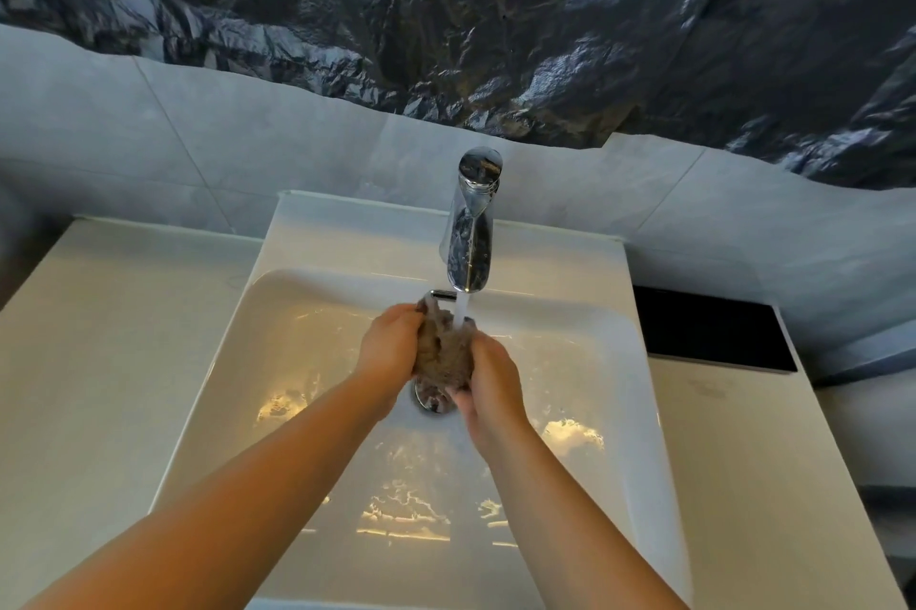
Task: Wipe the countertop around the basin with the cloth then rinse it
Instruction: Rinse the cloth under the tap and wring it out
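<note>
Cloth under running faucet partly hides drain.

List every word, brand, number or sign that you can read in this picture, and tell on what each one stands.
None can be read. The chrome faucet, the white basin, the brown cloth and the black panel beside the basin show no lettering or logo.

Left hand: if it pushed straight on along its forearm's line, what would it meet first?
The cloth, which the left hand already grips. Past that, probably the water stream under the faucet, though depth is hard to judge from this one view.
</note>
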The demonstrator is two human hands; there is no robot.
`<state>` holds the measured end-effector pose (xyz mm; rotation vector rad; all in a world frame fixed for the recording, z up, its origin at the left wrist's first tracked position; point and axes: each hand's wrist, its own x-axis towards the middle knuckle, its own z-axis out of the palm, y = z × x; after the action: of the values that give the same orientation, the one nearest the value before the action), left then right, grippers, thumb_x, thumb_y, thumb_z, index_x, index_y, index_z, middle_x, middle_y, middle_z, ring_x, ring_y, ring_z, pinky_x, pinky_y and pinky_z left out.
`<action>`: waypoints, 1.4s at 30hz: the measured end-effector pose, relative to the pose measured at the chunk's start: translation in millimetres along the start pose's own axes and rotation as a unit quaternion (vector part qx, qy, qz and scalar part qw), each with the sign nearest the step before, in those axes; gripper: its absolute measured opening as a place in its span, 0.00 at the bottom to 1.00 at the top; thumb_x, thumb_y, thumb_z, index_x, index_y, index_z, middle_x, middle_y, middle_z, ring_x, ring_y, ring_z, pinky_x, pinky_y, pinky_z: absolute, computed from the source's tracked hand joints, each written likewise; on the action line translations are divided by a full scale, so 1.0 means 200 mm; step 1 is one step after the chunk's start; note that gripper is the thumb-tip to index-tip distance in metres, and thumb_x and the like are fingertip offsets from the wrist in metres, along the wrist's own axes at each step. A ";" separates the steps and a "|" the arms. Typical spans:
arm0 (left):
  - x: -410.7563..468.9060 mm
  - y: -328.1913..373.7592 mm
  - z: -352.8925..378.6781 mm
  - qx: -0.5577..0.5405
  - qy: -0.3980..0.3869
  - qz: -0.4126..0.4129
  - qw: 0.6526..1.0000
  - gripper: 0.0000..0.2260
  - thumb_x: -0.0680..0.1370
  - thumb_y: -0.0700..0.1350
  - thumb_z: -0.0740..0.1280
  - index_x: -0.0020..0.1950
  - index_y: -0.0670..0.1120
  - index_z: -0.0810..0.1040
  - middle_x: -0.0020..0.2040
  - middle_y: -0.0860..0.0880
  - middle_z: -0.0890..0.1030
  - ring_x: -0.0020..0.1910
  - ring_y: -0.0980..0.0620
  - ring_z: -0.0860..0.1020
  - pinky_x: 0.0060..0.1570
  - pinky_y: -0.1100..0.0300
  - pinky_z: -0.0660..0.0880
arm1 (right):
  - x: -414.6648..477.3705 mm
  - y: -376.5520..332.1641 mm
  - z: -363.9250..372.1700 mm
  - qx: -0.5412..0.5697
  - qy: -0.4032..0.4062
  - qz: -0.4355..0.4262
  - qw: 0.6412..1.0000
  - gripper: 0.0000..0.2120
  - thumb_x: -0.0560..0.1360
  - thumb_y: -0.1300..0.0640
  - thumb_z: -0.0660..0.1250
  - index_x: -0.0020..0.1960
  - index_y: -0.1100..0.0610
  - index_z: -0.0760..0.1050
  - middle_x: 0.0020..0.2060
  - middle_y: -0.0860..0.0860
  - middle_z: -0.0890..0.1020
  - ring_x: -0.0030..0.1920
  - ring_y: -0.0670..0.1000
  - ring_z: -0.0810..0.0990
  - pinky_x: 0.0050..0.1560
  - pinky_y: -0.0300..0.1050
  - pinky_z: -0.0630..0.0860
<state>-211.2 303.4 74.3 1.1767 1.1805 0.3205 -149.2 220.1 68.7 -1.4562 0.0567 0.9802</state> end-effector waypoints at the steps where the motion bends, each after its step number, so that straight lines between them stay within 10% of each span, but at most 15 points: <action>1: 0.00 0.01 0.00 0.021 0.010 -0.002 1.000 0.11 0.78 0.46 0.57 0.47 0.46 0.79 0.48 0.41 0.81 0.49 0.42 0.79 0.50 0.44 0.79 | 0.00 0.00 0.00 -0.033 0.018 -0.050 0.998 0.07 0.79 0.53 0.60 0.49 0.50 0.77 0.49 0.53 0.82 0.50 0.51 0.81 0.48 0.46 0.81; 5: 0.00 0.05 -0.04 -0.058 -0.043 -0.045 0.996 0.18 0.77 0.57 0.58 0.47 0.44 0.78 0.47 0.41 0.82 0.46 0.43 0.80 0.49 0.49 0.78 | -0.08 -0.07 0.00 -0.107 0.013 -0.193 0.975 0.12 0.82 0.57 0.51 0.53 0.48 0.74 0.49 0.45 0.77 0.50 0.43 0.77 0.35 0.27 0.74; 13: -0.06 -0.01 0.06 0.012 0.036 -0.002 0.999 0.20 0.81 0.53 0.52 0.40 0.43 0.76 0.38 0.42 0.79 0.40 0.45 0.79 0.44 0.50 0.77 | -0.10 0.03 0.10 -0.237 0.081 -0.225 0.942 0.10 0.82 0.49 0.51 0.53 0.51 0.70 0.50 0.51 0.74 0.46 0.45 0.76 0.41 0.33 0.74; 21: -0.13 -0.09 0.13 0.108 0.061 0.107 0.987 0.19 0.81 0.49 0.55 0.37 0.39 0.75 0.32 0.46 0.73 0.32 0.52 0.72 0.32 0.61 0.70 | 0.12 0.00 0.01 -0.204 0.059 0.058 0.976 0.16 0.78 0.51 0.59 0.46 0.62 0.79 0.41 0.58 0.82 0.48 0.60 0.81 0.53 0.54 0.77; 26: -0.11 -0.07 0.12 0.045 0.122 0.104 0.986 0.15 0.80 0.52 0.57 0.43 0.44 0.74 0.38 0.49 0.76 0.37 0.53 0.75 0.36 0.59 0.74 | 0.07 -0.01 0.01 -0.220 0.174 -0.086 0.956 0.17 0.80 0.47 0.55 0.47 0.58 0.76 0.41 0.51 0.79 0.43 0.52 0.77 0.44 0.44 0.72; 32: -0.03 -0.05 0.12 0.069 0.092 0.063 0.991 0.16 0.81 0.51 0.56 0.46 0.40 0.74 0.42 0.41 0.78 0.43 0.42 0.78 0.47 0.47 0.76 | -0.10 0.00 0.05 -0.190 0.110 -0.236 0.947 0.17 0.80 0.55 0.57 0.33 0.53 0.71 0.27 0.45 0.74 0.28 0.40 0.74 0.28 0.30 0.68; 37: -0.10 -0.03 0.15 0.023 0.016 0.039 0.999 0.17 0.82 0.48 0.54 0.39 0.45 0.75 0.33 0.45 0.77 0.34 0.49 0.77 0.32 0.58 0.74 | -0.04 0.00 0.02 -0.230 0.107 -0.223 0.941 0.19 0.79 0.59 0.57 0.28 0.52 0.66 0.25 0.45 0.71 0.27 0.44 0.69 0.29 0.36 0.66; 42: -0.13 -0.02 0.14 -0.043 0.002 -0.036 0.998 0.15 0.80 0.51 0.56 0.49 0.44 0.79 0.46 0.42 0.81 0.47 0.44 0.80 0.52 0.48 0.79 | 0.11 -0.04 -0.02 -0.339 0.040 -0.107 0.934 0.16 0.79 0.55 0.55 0.34 0.54 0.72 0.32 0.48 0.76 0.34 0.47 0.73 0.34 0.36 0.68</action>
<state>-200.4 268.0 82.7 1.0581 1.1975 0.3158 -129.0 230.0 61.6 -2.0813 -0.4139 0.7888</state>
